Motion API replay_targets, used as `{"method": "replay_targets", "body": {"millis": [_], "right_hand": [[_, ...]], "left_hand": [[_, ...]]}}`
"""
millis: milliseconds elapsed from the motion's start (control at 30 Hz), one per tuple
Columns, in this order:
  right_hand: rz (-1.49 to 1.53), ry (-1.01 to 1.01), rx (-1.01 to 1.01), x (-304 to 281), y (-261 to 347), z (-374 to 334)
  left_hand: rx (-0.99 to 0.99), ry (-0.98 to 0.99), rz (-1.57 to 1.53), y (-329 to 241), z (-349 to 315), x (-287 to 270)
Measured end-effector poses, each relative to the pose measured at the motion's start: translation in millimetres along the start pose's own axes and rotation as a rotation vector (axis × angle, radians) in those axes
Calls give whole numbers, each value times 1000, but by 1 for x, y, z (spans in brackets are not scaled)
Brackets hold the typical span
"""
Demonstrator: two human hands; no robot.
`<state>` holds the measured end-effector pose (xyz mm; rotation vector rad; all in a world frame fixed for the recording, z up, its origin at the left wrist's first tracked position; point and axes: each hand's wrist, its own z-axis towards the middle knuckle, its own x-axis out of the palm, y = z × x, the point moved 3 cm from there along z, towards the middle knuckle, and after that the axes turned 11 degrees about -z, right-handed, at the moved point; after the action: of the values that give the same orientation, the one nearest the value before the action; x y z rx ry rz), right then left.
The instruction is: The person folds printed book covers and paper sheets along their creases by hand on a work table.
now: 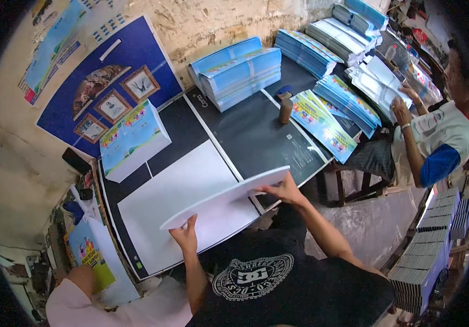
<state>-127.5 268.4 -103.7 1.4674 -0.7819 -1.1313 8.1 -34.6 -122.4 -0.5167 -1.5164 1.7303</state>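
A thin stack of white paper sheets [226,194] stands on its long edge, tilted, gripped between both my hands. My left hand [184,235] is closed on its near left end, thumb pressed on the facing side. Its far right end is pinched by my right hand [282,189], thumb along the lower side. The fingers behind the stack are partly hidden. Under it, large white sheets [174,180] lie flat on the dark table [245,136].
A thick block of printed sheets [136,144] stands at the table's left. Bundled blue booklets [240,73] and a brown cylinder [285,110] sit farther back. On the right another person [436,131] handles papers [379,84]. Stacked booklets [425,250] stand at lower right.
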Motion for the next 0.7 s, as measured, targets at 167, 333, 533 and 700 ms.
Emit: {"method": "replay_targets", "body": {"millis": [167, 333, 533, 700], "right_hand": [[-9, 15, -48, 3, 2, 10], [54, 63, -58, 9, 12, 10], [-45, 60, -113, 17, 4, 17], [73, 101, 6, 21, -21, 17]], "left_hand": [[6, 79, 216, 9, 15, -11], [-9, -4, 52, -7, 12, -13], [-53, -90, -19, 16, 3, -27], [-67, -44, 33, 37, -5, -35]]}}
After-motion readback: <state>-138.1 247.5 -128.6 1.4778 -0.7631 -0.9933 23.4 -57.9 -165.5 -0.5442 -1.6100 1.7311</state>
